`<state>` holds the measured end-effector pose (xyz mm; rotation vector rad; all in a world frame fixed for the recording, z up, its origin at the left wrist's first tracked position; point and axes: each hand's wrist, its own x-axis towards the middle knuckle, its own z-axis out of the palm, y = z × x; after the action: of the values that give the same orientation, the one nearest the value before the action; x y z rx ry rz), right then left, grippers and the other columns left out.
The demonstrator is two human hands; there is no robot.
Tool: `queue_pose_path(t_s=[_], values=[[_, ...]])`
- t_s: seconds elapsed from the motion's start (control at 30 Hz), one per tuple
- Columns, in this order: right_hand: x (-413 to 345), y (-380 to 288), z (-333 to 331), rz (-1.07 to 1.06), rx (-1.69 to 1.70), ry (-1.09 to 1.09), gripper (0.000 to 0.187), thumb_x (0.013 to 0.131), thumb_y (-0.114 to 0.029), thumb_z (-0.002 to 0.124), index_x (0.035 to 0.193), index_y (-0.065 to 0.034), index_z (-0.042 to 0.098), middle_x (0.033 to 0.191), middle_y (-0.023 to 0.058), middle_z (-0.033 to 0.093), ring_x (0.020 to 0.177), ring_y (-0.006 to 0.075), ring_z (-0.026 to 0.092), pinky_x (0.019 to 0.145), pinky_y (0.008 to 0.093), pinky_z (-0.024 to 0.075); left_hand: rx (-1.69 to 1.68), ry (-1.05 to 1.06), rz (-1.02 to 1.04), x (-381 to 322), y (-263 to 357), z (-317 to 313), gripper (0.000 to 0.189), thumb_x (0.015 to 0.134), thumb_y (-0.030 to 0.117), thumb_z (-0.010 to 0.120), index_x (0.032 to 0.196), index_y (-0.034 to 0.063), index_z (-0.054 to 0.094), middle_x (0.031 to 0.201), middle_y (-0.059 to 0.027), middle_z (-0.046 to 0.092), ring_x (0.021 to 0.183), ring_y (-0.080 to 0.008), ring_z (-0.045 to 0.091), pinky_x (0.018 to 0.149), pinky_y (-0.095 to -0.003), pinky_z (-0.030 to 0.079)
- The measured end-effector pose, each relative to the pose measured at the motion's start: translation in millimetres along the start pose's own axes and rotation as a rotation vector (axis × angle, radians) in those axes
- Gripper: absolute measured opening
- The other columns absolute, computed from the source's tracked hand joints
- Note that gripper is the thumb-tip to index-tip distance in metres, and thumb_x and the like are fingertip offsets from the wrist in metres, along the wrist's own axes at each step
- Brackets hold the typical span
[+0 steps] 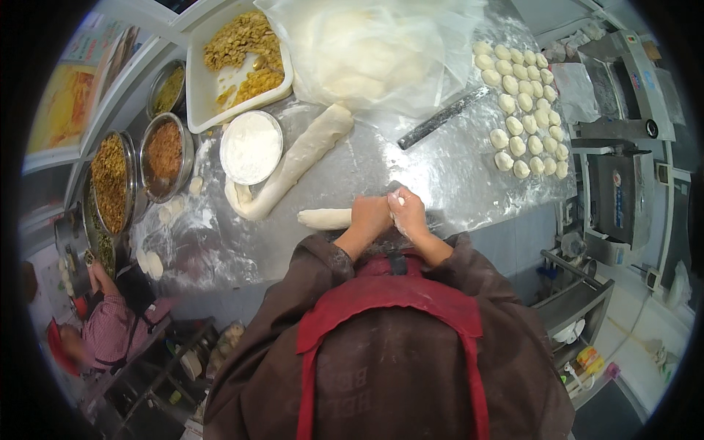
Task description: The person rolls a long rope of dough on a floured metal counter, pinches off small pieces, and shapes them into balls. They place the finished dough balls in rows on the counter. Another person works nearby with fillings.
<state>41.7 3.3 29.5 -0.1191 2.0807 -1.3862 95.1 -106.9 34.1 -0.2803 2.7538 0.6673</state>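
Near the front edge of the floured metal table (352, 165), my left hand (369, 214) is closed around the right end of a short dough roll (324, 219). My right hand (408, 213) presses against it, fingers curled, with a bit of white dough showing at the thumb. What lies between the two hands is mostly hidden. Beyond them rests a longer bent dough log (302, 159), curving around a round dish of flour (251, 147). Rows of small dough pieces (520, 132) lie at the right end of the table.
A dark, floury bar (443, 118) lies slantwise before the dough pieces. Plastic sheeting (379, 49) covers a large dough mass at the back. Left stand a white tub of filling (239, 104) and metal bowls (165, 157) of fillings. A co-worker (110, 324) works at far left.
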Motion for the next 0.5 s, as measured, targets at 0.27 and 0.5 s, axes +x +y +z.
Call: queue_pose_path(t_s=[0.27,0.5], values=[[-20,-54,-43,-0.069,0.071,-0.422,0.016,0.087,-0.017,0.067,0.079,-0.0035,0.067,0.078,0.0018,0.063,0.074,0.0115,0.060,0.068,0.0289,0.0495,-0.116,-0.187,-0.192,32,-8,-18,0.039,0.078,0.034,0.070,0.103,0.0047,0.065,0.094,-0.0183,0.069,0.088,-0.0374,0.067,0.075,-0.0484,0.050],[28,30,-230,-0.097,-0.603,0.454,0.031,0.082,-0.004,0.059,0.110,0.0046,0.050,0.100,0.0217,0.060,0.094,0.0372,0.059,0.083,0.0406,0.0488,-0.085,0.162,-0.144,-2,-10,-31,0.055,0.069,0.023,0.080,0.113,0.0034,0.054,0.112,-0.0195,0.058,0.106,-0.0386,0.055,0.086,-0.0460,0.045]])
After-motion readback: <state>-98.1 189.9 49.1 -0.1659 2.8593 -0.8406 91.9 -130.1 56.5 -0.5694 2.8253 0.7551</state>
